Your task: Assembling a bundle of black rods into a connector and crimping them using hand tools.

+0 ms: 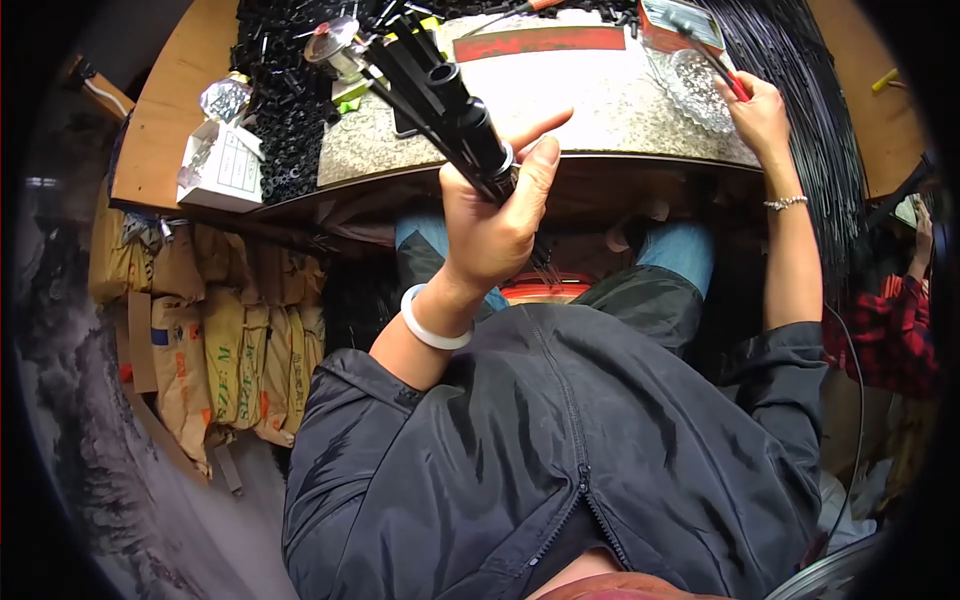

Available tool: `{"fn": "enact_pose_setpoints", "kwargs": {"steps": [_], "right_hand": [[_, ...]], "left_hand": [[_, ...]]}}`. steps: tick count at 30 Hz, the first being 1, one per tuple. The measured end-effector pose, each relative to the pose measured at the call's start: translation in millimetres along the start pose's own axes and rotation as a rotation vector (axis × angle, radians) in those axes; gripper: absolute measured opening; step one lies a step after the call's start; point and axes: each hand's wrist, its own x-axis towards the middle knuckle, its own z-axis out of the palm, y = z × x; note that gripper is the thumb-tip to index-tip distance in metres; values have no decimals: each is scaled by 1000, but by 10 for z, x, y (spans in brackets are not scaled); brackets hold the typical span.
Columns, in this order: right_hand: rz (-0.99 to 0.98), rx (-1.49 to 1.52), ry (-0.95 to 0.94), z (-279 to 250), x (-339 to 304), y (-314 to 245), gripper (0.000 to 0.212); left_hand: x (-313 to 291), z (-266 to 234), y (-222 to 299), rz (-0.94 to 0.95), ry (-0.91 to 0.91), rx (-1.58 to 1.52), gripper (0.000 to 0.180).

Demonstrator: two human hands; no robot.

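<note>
My left hand [492, 225] is raised in front of me, wrapped round a bundle of black rods and tubes [440, 105]. The bundle tilts up and to the left, with thick hollow ends among thinner rods. The index finger points out to the right, off the bundle. At the far right of the bench, my right hand [757, 112] grips a slim tool by its red handle [739, 88]. Its dark shaft slants up and left to a greyish head, too blurred to name. Just beside this hand stands a clear glass dish [697, 92].
A speckled board [600, 105] covers the bench's middle, with a red strip [540, 40] across it. Small black parts [285, 120] heap at left, beside an opened white box [222, 170]. Long black rods [800, 110] lie at right. Another person's checked sleeve [885, 330] shows at far right.
</note>
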Motion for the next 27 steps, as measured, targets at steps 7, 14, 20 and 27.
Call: {"fn": "enact_pose_setpoints", "kwargs": {"steps": [7,14,20,27], "right_hand": [[-45,1629,-459,-47,-978,-949,19],[-266,1237,-173,-80,-1379,-1201,18],[-729,1031,282,-76,-1507,-1491,10],[-885,999,447,60,-1546,-1674,23]], "left_hand": [[-78,80,-13,80,-62,136,28],[-102,214,-21,97,-89,183,29],[-116,178,60,-4,-52,36,34],[-102,101,-24,111,-104,-160,37]]}}
